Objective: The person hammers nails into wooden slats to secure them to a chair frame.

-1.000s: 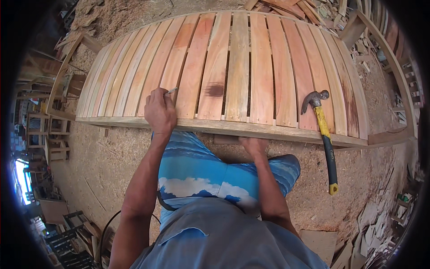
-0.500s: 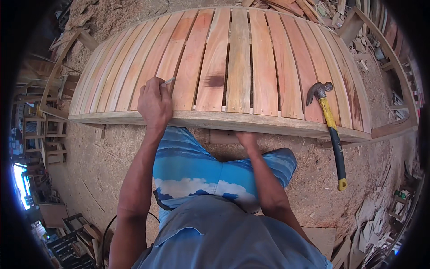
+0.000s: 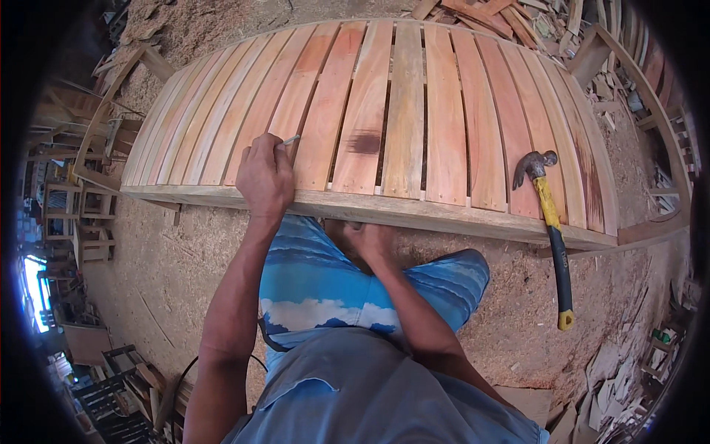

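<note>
A long bench of wooden slats point(image 3: 322, 126) stretches before me, its pale front rail point(image 3: 414, 211) facing my body. Over that rail rests my left hand point(image 3: 266, 177), closed, with a thin whitish stick point(image 3: 291, 139) poking out between its fingers. Just below the rail, between my knees, my right hand point(image 3: 372, 240) is curled. A brownish surface point(image 3: 336, 235) shows beside its fingers, and what it grips is hidden. To the right, a claw hammer point(image 3: 547, 211) lies with its head on the slats and its yellow-and-black handle over the front edge.
Curved wooden frames point(image 3: 669, 133) stand at both ends of the bench. Sawdust covers the ground point(image 3: 166, 281). Wood offcuts point(image 3: 510, 22) lie beyond the bench, and more scraps point(image 3: 621, 392) are heaped at lower right. Wooden furniture point(image 3: 78, 222) stands at the left.
My right hand has moved left along the underside of the front rail, toward my left knee. The left hand keeps its place on the bench. The whole view has shifted slightly.
</note>
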`<control>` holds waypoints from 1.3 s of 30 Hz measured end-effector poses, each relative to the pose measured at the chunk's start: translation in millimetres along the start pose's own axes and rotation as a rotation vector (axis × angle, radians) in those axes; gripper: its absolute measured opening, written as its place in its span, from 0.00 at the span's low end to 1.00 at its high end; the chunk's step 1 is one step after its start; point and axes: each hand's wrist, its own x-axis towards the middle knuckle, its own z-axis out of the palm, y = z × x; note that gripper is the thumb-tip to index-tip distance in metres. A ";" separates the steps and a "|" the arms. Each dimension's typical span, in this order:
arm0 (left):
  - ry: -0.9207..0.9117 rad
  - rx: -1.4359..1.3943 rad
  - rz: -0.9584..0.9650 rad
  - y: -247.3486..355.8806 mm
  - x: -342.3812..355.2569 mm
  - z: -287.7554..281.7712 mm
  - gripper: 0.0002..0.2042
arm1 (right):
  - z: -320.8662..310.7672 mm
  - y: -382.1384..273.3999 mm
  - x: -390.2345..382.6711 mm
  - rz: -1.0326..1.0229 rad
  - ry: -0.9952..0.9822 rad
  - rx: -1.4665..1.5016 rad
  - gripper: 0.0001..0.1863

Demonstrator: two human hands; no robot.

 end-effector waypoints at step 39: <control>-0.066 -0.173 0.022 -6.5 -4.4 4.3 0.06 | -330.0 8.5 -83.2 0.119 0.639 -1.001 0.34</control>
